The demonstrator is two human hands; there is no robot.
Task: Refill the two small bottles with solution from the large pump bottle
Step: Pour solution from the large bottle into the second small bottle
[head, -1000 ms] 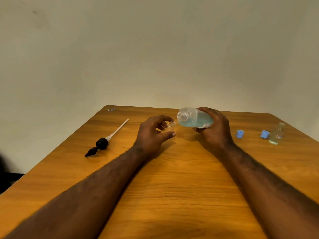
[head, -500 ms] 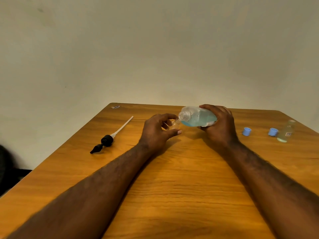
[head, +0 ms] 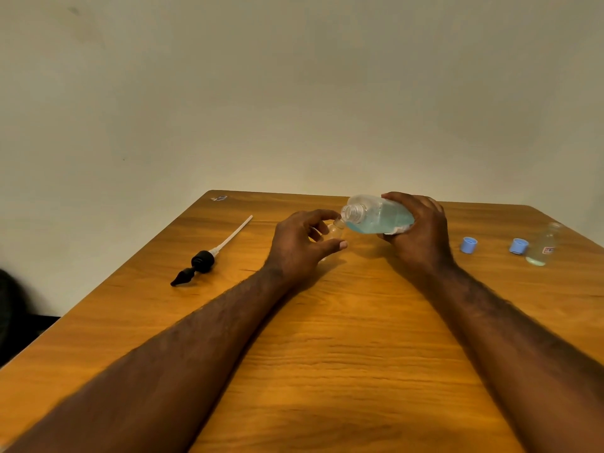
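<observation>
large clear pump bottle of blue solution [head: 379, 218], gripped on its side by the right hand [head: 421, 230], has closed in; its open mouth now sits right at the neck of the small clear bottle [head: 335, 231] pinched in the left hand [head: 299, 248]; pouring seems next

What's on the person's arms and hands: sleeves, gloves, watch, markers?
Nothing worn that shows. The left hand and right hand are bare: no gloves, rings or tape. The left forearm and right forearm are bare to the frame edge, hairy, with no sleeves, watch, wristband or markers.
</observation>
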